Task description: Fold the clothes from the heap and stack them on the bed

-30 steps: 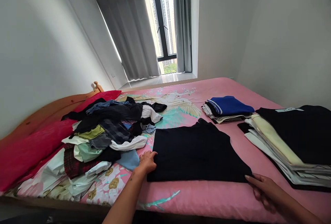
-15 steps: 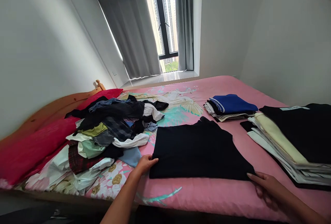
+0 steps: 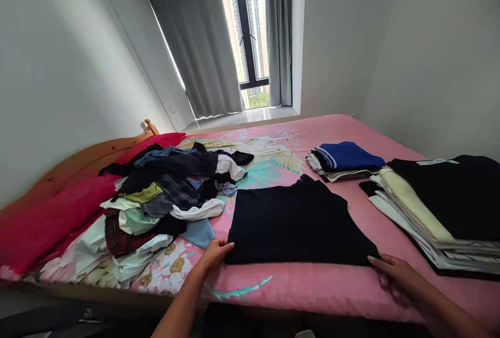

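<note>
A black garment (image 3: 289, 223) lies flat on the pink bedsheet (image 3: 304, 288), its near edge almost straight and its right side slanting outward. I cannot make out what kind of garment it is. At its near left corner, my left hand (image 3: 216, 252) pinches the cloth between thumb and fingers. My right hand (image 3: 392, 274) grips the near right corner the same way, with its lower fingers curled under. Both corners rest close to the front of the bed.
A loose heap of clothes (image 3: 167, 192) covers the left of the bed beside red pillows (image 3: 74, 215). Folded clothes (image 3: 422, 202) are stacked at right. Behind them sits a smaller pile topped by a blue folded garment (image 3: 349, 155). A wooden headboard (image 3: 89, 158) stands at left.
Both hands keep hold of the garment's near corners, which stay in about the same place. The view has shifted slightly, moving the right-hand stacks a little leftward in the picture.
</note>
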Demonstrator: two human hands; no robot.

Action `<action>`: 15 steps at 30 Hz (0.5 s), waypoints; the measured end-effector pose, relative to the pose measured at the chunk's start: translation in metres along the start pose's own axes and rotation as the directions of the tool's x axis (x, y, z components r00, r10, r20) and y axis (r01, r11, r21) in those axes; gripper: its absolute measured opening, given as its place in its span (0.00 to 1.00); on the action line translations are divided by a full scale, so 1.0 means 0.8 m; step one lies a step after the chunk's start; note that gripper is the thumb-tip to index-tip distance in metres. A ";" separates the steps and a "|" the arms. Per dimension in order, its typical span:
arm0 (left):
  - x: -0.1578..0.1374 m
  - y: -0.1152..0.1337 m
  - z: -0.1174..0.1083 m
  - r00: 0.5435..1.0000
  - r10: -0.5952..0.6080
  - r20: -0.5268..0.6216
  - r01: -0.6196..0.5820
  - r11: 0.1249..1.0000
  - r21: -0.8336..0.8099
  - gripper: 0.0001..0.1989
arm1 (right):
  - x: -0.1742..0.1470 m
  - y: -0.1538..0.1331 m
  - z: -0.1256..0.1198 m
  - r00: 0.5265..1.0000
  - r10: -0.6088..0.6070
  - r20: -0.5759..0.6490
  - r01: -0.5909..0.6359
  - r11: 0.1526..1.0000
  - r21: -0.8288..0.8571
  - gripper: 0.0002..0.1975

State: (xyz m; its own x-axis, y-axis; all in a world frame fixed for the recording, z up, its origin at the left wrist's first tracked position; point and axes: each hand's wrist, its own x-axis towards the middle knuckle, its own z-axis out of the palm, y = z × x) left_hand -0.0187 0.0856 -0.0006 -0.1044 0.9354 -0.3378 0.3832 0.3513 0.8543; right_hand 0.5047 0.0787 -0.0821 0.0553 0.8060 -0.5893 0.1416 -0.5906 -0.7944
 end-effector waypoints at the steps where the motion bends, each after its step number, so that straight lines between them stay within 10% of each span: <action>1: -0.002 -0.003 0.000 1.000 0.001 -0.003 -0.001 1.000 0.008 0.26 | -0.002 0.000 0.002 1.000 -0.005 0.021 0.005 1.000 0.012 0.16; 15: -0.011 -0.023 0.009 0.955 0.222 -0.198 -0.168 0.951 0.259 0.21 | -0.025 -0.010 0.019 0.992 -0.122 -0.026 0.123 0.992 0.020 0.19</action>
State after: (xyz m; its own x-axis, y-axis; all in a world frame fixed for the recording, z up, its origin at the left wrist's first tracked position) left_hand -0.0182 0.0710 -0.0161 -0.1963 0.9790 -0.0543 0.6198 0.1668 0.7668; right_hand 0.4875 0.0672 -0.0661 0.0630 0.8728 -0.4840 0.1276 -0.4880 -0.8634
